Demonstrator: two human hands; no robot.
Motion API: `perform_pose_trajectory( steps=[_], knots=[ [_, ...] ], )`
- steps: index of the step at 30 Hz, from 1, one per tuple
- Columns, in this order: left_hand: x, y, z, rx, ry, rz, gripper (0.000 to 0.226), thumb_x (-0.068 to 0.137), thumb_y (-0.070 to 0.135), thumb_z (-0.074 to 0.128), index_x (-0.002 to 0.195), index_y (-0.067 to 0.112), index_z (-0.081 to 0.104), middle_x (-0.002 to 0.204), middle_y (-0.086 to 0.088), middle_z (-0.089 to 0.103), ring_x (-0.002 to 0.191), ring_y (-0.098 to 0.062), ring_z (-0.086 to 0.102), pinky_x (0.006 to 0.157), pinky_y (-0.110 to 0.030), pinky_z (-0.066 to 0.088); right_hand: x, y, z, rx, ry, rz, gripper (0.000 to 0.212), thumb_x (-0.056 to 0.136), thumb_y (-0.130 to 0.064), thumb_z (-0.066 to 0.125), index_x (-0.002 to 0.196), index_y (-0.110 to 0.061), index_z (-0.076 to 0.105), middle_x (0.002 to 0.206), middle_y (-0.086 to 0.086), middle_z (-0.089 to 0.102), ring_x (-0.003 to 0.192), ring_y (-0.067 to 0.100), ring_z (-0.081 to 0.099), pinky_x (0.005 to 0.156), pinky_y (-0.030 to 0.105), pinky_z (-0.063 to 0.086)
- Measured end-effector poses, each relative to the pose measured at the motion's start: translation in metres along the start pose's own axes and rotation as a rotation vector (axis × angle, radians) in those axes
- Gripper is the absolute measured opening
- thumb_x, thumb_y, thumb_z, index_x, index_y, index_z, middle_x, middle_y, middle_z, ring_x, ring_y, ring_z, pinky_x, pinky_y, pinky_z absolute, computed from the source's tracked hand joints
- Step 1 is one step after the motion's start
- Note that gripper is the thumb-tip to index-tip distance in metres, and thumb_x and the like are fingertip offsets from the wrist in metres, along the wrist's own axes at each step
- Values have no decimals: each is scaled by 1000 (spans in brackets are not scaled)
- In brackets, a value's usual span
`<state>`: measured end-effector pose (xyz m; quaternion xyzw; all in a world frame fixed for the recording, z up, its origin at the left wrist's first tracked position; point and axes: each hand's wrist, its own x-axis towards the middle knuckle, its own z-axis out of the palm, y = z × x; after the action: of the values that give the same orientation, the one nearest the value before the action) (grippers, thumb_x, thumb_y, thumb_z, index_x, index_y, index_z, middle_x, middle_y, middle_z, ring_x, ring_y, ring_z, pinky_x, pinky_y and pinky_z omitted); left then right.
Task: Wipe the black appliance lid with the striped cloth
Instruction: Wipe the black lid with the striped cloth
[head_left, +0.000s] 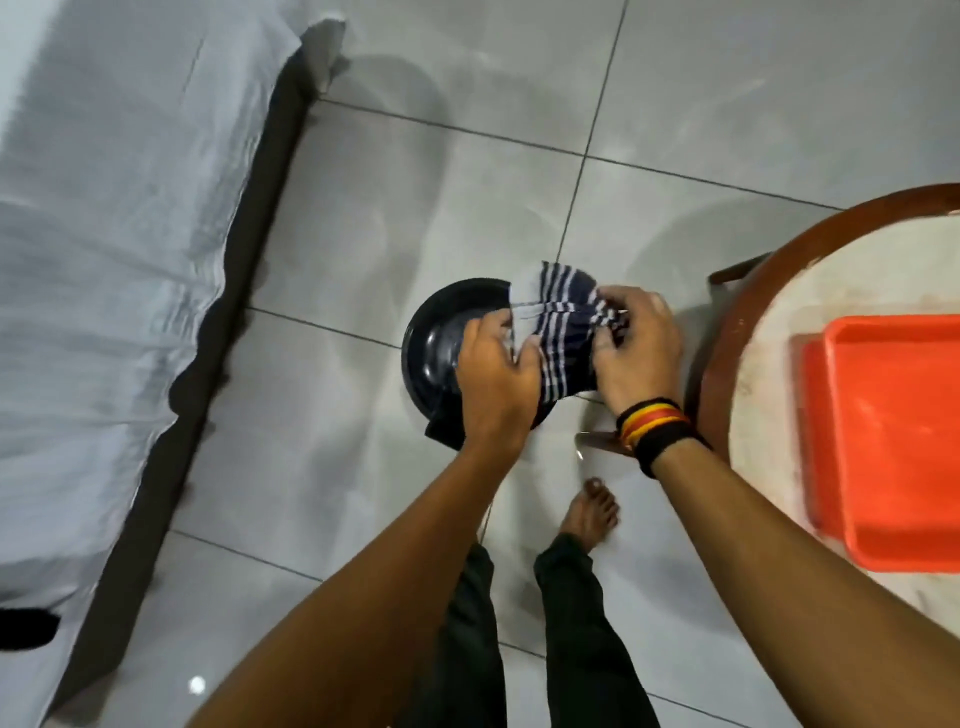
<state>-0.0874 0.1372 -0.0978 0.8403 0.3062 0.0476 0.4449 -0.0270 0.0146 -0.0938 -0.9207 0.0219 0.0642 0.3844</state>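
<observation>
A round black appliance lid (434, 345) is held in the air above the tiled floor, its glossy hollow side facing me. My left hand (496, 382) grips the lid at its near right edge, fingers reaching onto the cloth. The striped cloth (558, 322), navy with white bands, drapes over the lid's right part. My right hand (636, 351) pinches the cloth's bunched right end. A black, red and yellow band sits on my right wrist.
A bed with a pale grey sheet (104, 234) and dark frame runs along the left. A round table (852, 270) with a brown rim stands at the right, carrying an orange tray (893, 436). My bare foot (592, 514) is on the tiled floor below.
</observation>
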Motion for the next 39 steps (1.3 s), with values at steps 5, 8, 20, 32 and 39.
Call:
perform_pose_trajectory(
  steps=[5,8,20,32,39],
  knots=[
    [7,-102,8,58,-40,-141,27,93,22,66,119,15,67,115,-4,68,105,-17,66,93,-40,59,5,23,89,-116,-213,-29,40,84,3,55,119,-14,68,116,12,65,115,34,58,103,37,45],
    [6,-144,11,184,-65,-200,39,95,21,65,134,14,59,130,-8,60,117,-21,60,103,-37,53,11,41,130,-218,-307,-21,44,88,0,53,127,-15,64,130,13,63,126,36,53,107,39,42],
    [9,-242,56,402,-290,-432,154,68,35,95,158,7,-27,165,-24,-31,157,-42,-16,126,-55,11,-17,101,223,-765,-564,-565,72,103,-59,22,162,-25,0,171,11,-2,158,34,-1,122,66,6],
    [18,-232,59,535,-321,-562,126,86,5,74,158,15,-29,167,-27,4,128,-46,49,107,-55,48,19,64,271,-768,-341,-377,70,103,-55,17,162,-21,2,171,15,0,157,41,0,120,71,1],
    [21,-228,59,702,-309,-488,121,89,19,76,161,14,-21,129,-22,50,104,-34,61,93,-44,53,-8,134,188,-875,-650,-789,66,106,-52,26,162,-28,3,172,6,1,158,33,2,120,69,11]
  ],
)
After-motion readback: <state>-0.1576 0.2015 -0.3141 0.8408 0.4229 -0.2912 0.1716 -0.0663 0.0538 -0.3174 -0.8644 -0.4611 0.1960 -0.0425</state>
